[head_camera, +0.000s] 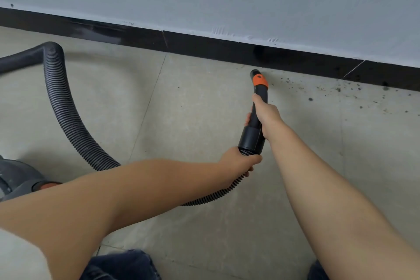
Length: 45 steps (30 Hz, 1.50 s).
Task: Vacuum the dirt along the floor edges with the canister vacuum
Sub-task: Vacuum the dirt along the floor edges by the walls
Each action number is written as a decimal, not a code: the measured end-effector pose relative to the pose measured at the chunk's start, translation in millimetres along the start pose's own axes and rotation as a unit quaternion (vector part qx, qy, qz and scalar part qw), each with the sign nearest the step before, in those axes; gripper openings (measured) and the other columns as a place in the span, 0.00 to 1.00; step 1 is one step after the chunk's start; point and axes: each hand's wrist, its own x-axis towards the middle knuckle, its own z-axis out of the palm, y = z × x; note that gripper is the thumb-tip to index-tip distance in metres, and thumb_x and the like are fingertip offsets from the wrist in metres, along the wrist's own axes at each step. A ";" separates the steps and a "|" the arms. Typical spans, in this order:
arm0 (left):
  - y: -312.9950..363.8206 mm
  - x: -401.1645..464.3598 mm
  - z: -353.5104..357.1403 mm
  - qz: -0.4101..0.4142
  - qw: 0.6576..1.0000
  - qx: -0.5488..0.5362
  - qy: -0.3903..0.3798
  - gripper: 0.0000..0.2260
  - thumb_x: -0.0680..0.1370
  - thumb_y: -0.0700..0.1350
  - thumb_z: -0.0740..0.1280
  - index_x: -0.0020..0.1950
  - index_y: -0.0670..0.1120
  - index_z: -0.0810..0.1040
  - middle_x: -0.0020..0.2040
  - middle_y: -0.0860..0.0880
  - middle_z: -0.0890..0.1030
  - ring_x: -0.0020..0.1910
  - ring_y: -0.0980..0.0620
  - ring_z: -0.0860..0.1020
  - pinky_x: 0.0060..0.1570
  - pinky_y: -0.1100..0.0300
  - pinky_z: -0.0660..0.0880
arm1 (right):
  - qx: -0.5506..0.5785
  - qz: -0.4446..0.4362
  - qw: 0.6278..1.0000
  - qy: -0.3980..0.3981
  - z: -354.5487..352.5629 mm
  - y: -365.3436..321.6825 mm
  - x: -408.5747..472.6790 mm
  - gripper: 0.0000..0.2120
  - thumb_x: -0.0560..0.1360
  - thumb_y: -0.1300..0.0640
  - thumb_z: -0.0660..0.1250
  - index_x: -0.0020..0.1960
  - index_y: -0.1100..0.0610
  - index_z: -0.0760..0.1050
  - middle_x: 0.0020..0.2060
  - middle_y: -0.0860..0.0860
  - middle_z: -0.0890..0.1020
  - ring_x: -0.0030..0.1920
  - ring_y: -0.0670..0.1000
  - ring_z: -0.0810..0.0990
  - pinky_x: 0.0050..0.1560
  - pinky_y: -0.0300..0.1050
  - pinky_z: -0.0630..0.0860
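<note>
Down at floor level, two bare hands are working one vacuum hose: the right hand (pixel 264 112) is wrapping its fingers and thumb round the black nozzle handle (pixel 255 118), and the left hand (pixel 238 160) is gripping the ribbed hose (pixel 66 107) just behind the handle's wide collar, fingers curled under it. One orange band (pixel 260 80) is sitting near the tip of the nozzle. The handle's long axis is running from the lower hands up and away toward the wall, and its open tip (pixel 255 73) is pointing at the floor edge, just beside the one dark baseboard (pixel 204 46) that is crossing the view on a slant. The single hose is looping away to the left, arching up and back out of view. One grey canister (pixel 16 177) is showing in part at the left edge. Dirt specks (pixel 336 91), too many to count, are lying scattered on the pale tiled floor (pixel 193 109) to the right of the nozzle tip, along the baseboard.
</note>
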 end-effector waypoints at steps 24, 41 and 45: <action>13.4 11.5 -25.2 -0.014 0.995 -0.067 0.069 0.06 0.75 0.45 0.69 0.45 0.48 0.73 0.36 0.48 0.77 0.31 0.52 0.74 0.36 0.61 0.73 | -0.050 -0.006 0.995 -0.088 48.1 -27.3 12.6 0.16 0.76 0.48 0.67 0.53 0.60 0.70 0.28 0.54 0.76 0.22 0.50 0.75 0.32 0.43 0.78; -12.0 -13.5 10.6 -0.025 0.992 0.100 -0.072 0.11 0.75 0.45 0.69 0.54 0.45 0.72 0.37 0.47 0.77 0.31 0.53 0.75 0.33 0.65 0.73 | 0.109 0.002 0.991 0.077 -30.8 29.9 -30.3 0.13 0.77 0.50 0.66 0.43 0.58 0.67 0.28 0.55 0.73 0.24 0.52 0.71 0.29 0.43 0.74; -5.8 -12.8 13.0 -0.020 0.992 0.107 -0.070 0.11 0.75 0.45 0.69 0.54 0.45 0.72 0.36 0.47 0.77 0.31 0.53 0.75 0.32 0.65 0.73 | 0.118 0.006 0.990 0.082 -36.0 25.3 -29.8 0.13 0.77 0.50 0.66 0.44 0.58 0.67 0.28 0.54 0.73 0.24 0.51 0.72 0.29 0.41 0.74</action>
